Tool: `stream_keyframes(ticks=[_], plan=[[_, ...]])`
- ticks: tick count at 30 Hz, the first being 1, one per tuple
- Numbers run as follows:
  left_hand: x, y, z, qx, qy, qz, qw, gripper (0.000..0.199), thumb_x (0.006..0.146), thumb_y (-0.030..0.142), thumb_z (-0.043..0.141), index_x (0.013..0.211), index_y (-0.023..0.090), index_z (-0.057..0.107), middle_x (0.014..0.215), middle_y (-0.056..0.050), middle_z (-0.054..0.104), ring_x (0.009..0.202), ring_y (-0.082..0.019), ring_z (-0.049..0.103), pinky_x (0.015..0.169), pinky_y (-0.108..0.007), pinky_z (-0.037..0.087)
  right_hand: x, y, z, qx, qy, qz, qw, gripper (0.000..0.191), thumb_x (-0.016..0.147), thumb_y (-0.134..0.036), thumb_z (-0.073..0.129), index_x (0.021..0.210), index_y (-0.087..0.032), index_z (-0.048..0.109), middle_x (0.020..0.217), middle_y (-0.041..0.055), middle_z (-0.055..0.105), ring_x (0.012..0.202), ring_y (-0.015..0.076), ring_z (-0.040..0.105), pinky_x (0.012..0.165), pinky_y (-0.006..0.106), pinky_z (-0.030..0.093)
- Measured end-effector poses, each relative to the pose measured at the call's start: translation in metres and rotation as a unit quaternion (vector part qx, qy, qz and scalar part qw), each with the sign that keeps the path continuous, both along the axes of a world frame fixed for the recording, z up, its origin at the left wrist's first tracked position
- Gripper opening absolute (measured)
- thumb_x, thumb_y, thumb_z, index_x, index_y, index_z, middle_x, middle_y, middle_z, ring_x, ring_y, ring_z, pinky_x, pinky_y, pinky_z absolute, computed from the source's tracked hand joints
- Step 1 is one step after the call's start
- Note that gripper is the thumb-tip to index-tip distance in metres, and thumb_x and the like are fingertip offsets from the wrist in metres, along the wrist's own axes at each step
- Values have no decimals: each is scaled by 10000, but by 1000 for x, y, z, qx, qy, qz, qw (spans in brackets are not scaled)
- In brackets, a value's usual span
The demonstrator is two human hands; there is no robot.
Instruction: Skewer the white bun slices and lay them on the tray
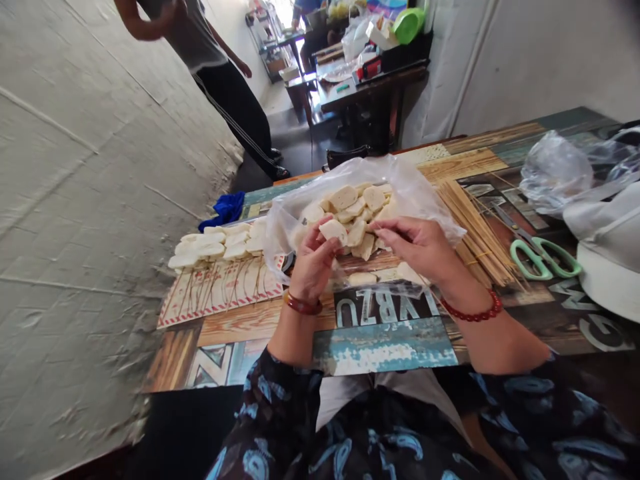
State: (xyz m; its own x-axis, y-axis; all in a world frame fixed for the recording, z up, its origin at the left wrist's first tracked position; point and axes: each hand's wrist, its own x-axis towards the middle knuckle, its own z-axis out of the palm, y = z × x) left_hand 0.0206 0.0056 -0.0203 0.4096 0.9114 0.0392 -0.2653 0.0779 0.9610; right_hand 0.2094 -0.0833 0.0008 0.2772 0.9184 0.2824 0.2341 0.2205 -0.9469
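Between the thumb and fingers of my left hand [316, 261] is a pale, flat food slice [333, 231]. My right hand [417, 245] is pinched just to the right of it, its fingertips over the pile; what they hold is too small to make out. Behind and below both hands, more slices [354, 205] are heaped in an open clear plastic bag [285, 217]. At the left, skewered slices [215, 245] lie in rows, their thin sticks across a red-and-white printed sheet [220, 290].
Bare wooden skewers [477, 230] lie right of the bag, beside green-handled scissors [545, 259]. A white cap [613, 250] and clear plastic bags [557, 173] are at far right. A blue cloth [225, 210] lies at the left table edge. A person [235, 100] stands beyond the table.
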Motion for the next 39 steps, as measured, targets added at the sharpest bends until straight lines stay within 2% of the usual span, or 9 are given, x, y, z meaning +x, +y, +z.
stream_keyframes(ticks=[3, 6, 10, 16, 22, 28, 32, 35, 39], plan=[[1, 7, -8, 138, 116, 88, 980, 364, 767, 289, 759, 1103, 231, 631, 1000, -41, 669, 868, -162, 629, 764, -282, 512, 9, 3, -5, 13, -45, -46, 998, 228, 852, -281, 655, 979, -170, 808, 837, 53, 758, 661, 144, 612, 587, 275, 472], [2, 12, -15, 302, 299, 164, 890, 295, 808, 157, 657, 1099, 205, 642, 1071, -80, 660, 980, -220, 609, 905, -360, 490, 17, 5, -7, 28, -58, -70, 995, 201, 865, -262, 653, 971, -177, 801, 844, 54, 755, 685, 145, 628, 610, 282, 488], [3, 9, -18, 414, 453, 102, 783, 321, 804, 136, 642, 1118, 202, 661, 1228, -119, 632, 1182, -304, 541, 1057, -464, 406, 26, 9, -10, 33, -67, -85, 994, 199, 878, -235, 639, 997, -181, 789, 806, 38, 730, 686, 136, 617, 581, 264, 472], [20, -2, -12, 458, 428, 75, 776, 272, 889, 371, 641, 1097, 199, 679, 1190, -109, 660, 1173, -300, 531, 1069, -469, 381, 39, 15, -14, 42, -50, -109, 992, 209, 875, -235, 633, 986, -158, 793, 731, 24, 702, 643, 119, 584, 549, 241, 441], [69, 6, -2, 460, 495, 81, 733, 278, 856, 356, 683, 1078, 191, 712, 1190, -147, 652, 1205, -367, 484, 1032, -513, 349, 35, 17, -14, 34, -41, -101, 993, 233, 874, -268, 625, 977, -155, 801, 736, 37, 731, 613, 131, 586, 588, 267, 480], [105, 10, 3, 447, 557, 84, 694, 234, 852, 385, 671, 882, 157, 715, 1113, -209, 646, 1156, -421, 488, 932, -540, 383, 34, 22, -14, 35, -40, -97, 994, 247, 858, -264, 619, 977, -162, 810, 908, 84, 791, 752, 189, 675, 719, 321, 517], [104, 10, 4, 424, 507, 101, 744, 129, 789, 275, 725, 775, 177, 643, 1021, -160, 649, 1069, -354, 534, 919, -489, 391, 34, 21, -11, 35, -28, -93, 995, 258, 856, -276, 612, 979, -161, 808, 917, 84, 791, 746, 186, 665, 699, 306, 510], [86, 11, 5, 354, 383, 129, 843, 180, 723, 210, 757, 746, 189, 580, 810, -49, 612, 851, -227, 560, 848, -385, 422, 31, 18, -7, 32, -18, -81, 996, 297, 855, -307, 606, 993, -135, 805, 846, 73, 778, 692, 168, 632, 640, 282, 483], [48, 7, 9, 142, 137, 105, 975, 279, 705, 296, 796, 861, 183, 594, 770, 13, 596, 676, -117, 524, 630, -245, 407, 22, 12, -4, 27, 2, -51, 998, 348, 843, -336, 610, 1021, -106, 801, 822, 73, 770, 672, 160, 621, 599, 267, 464]])
